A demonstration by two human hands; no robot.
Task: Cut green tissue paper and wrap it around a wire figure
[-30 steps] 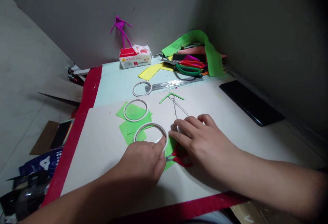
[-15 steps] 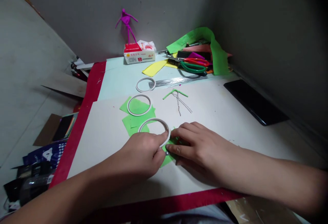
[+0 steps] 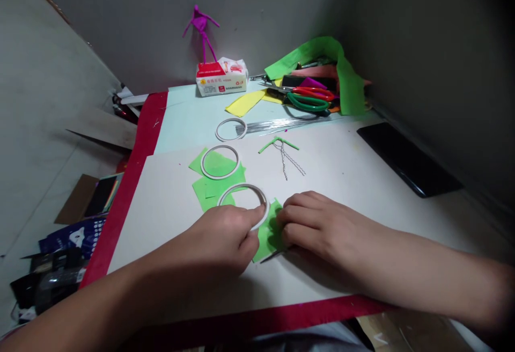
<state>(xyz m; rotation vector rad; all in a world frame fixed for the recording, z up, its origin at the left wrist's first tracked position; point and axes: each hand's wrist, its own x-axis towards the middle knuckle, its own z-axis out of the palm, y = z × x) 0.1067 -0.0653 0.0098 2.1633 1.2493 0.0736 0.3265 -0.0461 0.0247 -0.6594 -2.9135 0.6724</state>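
Left hand (image 3: 227, 236) pinches a white tape roll (image 3: 262, 195) by its 4 o'clock rim. Beside it, a green crepe-paper piece (image 3: 266, 240) lies with its long axis from 1 to 7 o'clock, under the right hand (image 3: 311, 224), whose curled fingers' grip cannot be told. A metal blade (image 3: 272, 257) points to 8 o'clock; a twisted-wire figure (image 3: 284, 157), legs towards 5 and 6, lies at the right hand's 11.

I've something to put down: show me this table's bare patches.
Free: left, between the red edging and green scraps; right, between the wire figure and black phone. Crowded: around the left hand and the right hand, and back right, by the scissors.
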